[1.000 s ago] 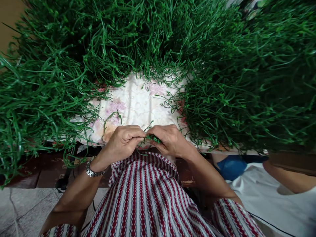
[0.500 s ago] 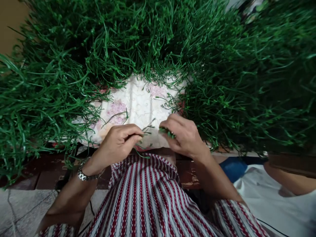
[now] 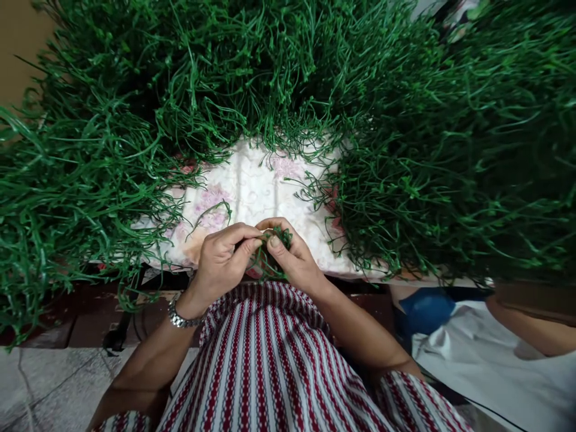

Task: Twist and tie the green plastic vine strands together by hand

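My left hand (image 3: 222,255), a metal watch at its wrist, is closed, its thumb and forefinger pinching the end of a thin green stem. Right beside it, my right hand (image 3: 294,255) curls round a small clump of green stems (image 3: 284,237) with its thumb pressed on top. The fingertips of both hands meet or nearly meet, and hide part of the stems. Beyond the hands lies a pale floral cloth (image 3: 256,180), with one loose stem (image 3: 216,207) curving across it near my left hand.
Heaps of thin green stems with small budded tips surround the cloth: one on the left (image 3: 81,186), one at the back (image 3: 252,66), one on the right (image 3: 418,174). At the lower right sits another person in a white garment (image 3: 504,366), close to my right arm.
My right hand has moved left and slightly down with its clump of stems, and now meets my left hand. My left hand stays almost in place, still pinching.
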`<state>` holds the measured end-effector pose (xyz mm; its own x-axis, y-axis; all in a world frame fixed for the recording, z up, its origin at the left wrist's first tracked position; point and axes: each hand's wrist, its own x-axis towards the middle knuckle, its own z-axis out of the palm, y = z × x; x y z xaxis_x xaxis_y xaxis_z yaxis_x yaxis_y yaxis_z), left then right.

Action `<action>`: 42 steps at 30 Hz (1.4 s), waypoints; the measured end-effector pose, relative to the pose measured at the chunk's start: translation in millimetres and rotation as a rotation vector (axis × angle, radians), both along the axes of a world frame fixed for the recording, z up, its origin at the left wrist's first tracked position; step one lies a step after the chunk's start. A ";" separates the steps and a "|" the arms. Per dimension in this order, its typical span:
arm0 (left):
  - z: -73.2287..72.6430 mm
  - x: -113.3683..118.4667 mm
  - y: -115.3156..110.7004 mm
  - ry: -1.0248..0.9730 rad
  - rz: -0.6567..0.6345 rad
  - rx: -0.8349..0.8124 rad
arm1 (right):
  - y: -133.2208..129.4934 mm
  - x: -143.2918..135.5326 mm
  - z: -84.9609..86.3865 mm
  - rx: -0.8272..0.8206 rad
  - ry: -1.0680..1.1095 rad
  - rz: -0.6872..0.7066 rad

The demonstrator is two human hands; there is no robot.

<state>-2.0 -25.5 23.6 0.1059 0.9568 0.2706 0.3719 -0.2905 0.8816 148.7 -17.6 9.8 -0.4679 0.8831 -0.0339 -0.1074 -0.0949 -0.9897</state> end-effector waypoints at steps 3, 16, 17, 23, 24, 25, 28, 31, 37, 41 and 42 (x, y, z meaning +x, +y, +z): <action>-2.1 6.1 -1.4 0.086 -0.013 0.112 | 1.5 1.2 -0.3 -0.032 0.036 0.078; -3.9 2.9 -14.6 -0.608 -0.088 -0.398 | 2.6 13.0 3.2 0.008 0.066 0.353; -1.4 4.0 -14.3 -0.673 -0.104 -0.434 | 2.9 12.3 2.8 -0.001 0.101 0.371; 7.4 7.0 -14.4 -0.832 -0.115 -0.577 | 2.6 10.4 0.4 -0.135 0.189 0.439; 7.4 7.2 -14.7 -0.835 -0.114 -0.590 | 2.9 10.7 0.1 -0.157 0.191 0.456; 7.2 7.3 -14.7 -0.840 -0.120 -0.599 | 3.5 11.4 0.1 -0.169 0.194 0.474; 5.8 6.7 -13.0 -0.866 -0.136 -0.615 | 7.3 15.4 2.9 -0.128 0.175 0.481; 3.7 4.1 -9.8 -0.854 -0.123 -0.626 | 11.9 20.3 8.3 -0.011 0.059 0.442; 3.7 1.5 -12.3 -0.817 -0.105 -0.630 | 13.0 24.7 11.8 0.121 -0.129 0.497; 10.2 3.3 -22.8 -0.830 -0.124 -0.605 | 10.4 27.7 14.3 0.249 -0.129 0.573; 12.0 3.5 -25.4 -0.829 -0.142 -0.604 | 10.5 28.8 15.9 0.295 -0.128 0.597</action>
<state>1.4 -50.9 35.7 0.2275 0.9506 -0.2111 -0.4215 0.2916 0.8587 177.4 -7.2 25.7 -0.8867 0.4552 0.0808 -0.0002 0.1743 -0.9847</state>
